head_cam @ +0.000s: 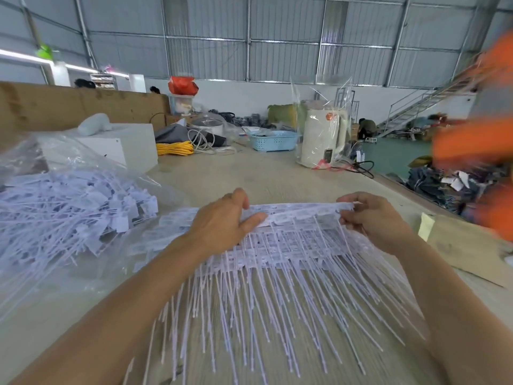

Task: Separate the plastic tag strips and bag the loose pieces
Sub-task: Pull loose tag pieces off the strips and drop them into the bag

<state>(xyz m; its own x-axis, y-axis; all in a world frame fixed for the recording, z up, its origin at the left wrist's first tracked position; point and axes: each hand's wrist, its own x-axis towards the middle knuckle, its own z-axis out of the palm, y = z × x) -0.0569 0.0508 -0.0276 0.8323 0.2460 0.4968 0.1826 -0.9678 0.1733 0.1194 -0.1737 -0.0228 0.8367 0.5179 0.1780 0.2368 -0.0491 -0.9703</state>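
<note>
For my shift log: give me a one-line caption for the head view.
Both hands, left and right, grip a joined tag strip beside a clear bag of loose tags.

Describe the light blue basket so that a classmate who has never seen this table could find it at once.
Look to the table's far end, left of the white kettle wrapped in clear plastic. The basket sits there, right of the yellow cable coil. It alone is light blue, with perforated sides.
</note>
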